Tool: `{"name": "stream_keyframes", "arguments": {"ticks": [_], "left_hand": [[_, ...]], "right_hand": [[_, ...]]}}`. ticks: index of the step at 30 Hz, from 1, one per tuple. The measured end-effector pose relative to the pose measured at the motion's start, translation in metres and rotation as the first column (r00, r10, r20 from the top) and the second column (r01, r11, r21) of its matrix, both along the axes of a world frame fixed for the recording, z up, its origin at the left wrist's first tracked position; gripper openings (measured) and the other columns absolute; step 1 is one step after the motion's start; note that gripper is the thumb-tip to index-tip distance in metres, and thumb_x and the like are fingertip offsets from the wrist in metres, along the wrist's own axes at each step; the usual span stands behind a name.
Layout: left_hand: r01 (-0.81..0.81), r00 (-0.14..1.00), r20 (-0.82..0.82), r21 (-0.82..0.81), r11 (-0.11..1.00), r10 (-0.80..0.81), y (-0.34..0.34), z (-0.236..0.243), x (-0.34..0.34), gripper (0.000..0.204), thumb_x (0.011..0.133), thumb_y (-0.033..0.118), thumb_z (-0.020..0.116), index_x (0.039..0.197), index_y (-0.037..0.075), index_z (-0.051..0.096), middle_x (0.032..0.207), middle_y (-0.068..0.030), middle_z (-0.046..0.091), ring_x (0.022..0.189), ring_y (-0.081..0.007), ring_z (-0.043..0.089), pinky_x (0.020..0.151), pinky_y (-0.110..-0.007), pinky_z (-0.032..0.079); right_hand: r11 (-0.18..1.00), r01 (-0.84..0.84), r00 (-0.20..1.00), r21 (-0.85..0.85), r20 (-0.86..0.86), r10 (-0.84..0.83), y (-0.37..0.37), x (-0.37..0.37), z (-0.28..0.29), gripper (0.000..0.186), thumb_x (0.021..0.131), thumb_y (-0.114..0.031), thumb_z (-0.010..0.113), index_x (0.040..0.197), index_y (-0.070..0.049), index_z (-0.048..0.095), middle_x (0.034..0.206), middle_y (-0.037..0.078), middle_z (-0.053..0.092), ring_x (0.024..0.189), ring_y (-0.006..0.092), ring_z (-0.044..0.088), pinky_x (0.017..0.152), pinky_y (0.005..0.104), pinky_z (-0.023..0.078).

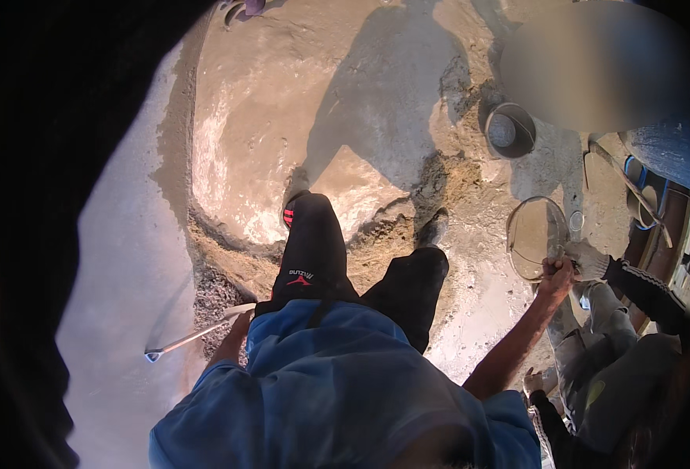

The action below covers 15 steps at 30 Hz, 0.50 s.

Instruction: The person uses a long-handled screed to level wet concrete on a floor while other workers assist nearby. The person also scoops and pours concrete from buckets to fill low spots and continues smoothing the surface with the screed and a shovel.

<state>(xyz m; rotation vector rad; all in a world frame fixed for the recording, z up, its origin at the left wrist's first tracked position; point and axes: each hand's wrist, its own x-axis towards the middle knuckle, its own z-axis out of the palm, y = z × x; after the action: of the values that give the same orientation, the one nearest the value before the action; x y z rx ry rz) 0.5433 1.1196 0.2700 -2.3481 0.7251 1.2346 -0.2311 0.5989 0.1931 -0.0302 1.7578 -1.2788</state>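
Note:
My right hand [557,275] reaches out to the right, closed at the near rim of a round bucket [511,252]. Grey-brown wet material fills that bucket, and a thin wire handle crosses it. Against my fingers is a co-worker's gloved hand [587,261], at the same edge. By my left hip, my left hand [240,319] is wrapped round the shaft of a long-handled tool [196,334]. Its grip end, with a blue edge, points out to the left; the other end is hidden by my body, so a shovel is likely but not shown.
A broad pool of wet mortar [259,148] spreads ahead of my feet, ringed by sandy material [454,184]. Another bucket [509,133] stands farther off at right. The co-worker's legs [607,313] are close on my right. Smooth grey floor [118,258] lies left; a blurred round shape covers the upper right.

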Motion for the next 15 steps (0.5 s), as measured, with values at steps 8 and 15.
{"name": "stream_keyframes", "arguments": {"ticks": [8, 15], "left_hand": [[-0.262, 0.965, -0.099, -0.338, 0.904, 0.243, -0.182, -0.043, -0.044, 0.064, 0.088, 0.049, 0.065, 0.133, 0.005, 0.055, 0.124, -0.0238, 0.061, 0.115, -0.0312, 0.06, 0.096, -0.037, 0.046], [-0.352, 0.934, -0.18, -0.323, 0.879, 0.308, -0.224, -0.068, -0.003, 0.057, 0.092, 0.037, 0.065, 0.137, 0.005, 0.05, 0.12, -0.0117, 0.063, 0.106, -0.0166, 0.059, 0.091, -0.03, 0.046]], "right_hand": [[0.872, 0.025, 0.954, -0.489, -0.25, -0.168, -0.034, -0.173, 0.05, 0.019, 0.095, -0.012, 0.052, 0.108, 0.0, 0.057, 0.105, 0.012, 0.062, 0.095, 0.0273, 0.064, 0.081, 0.0409, 0.052], [0.954, -0.299, 0.824, 0.014, -0.5, 0.266, -0.051, -0.109, 0.022, 0.044, 0.092, -0.027, 0.06, 0.127, -0.001, 0.053, 0.123, 0.014, 0.06, 0.106, 0.0286, 0.063, 0.083, 0.0374, 0.051]]}}
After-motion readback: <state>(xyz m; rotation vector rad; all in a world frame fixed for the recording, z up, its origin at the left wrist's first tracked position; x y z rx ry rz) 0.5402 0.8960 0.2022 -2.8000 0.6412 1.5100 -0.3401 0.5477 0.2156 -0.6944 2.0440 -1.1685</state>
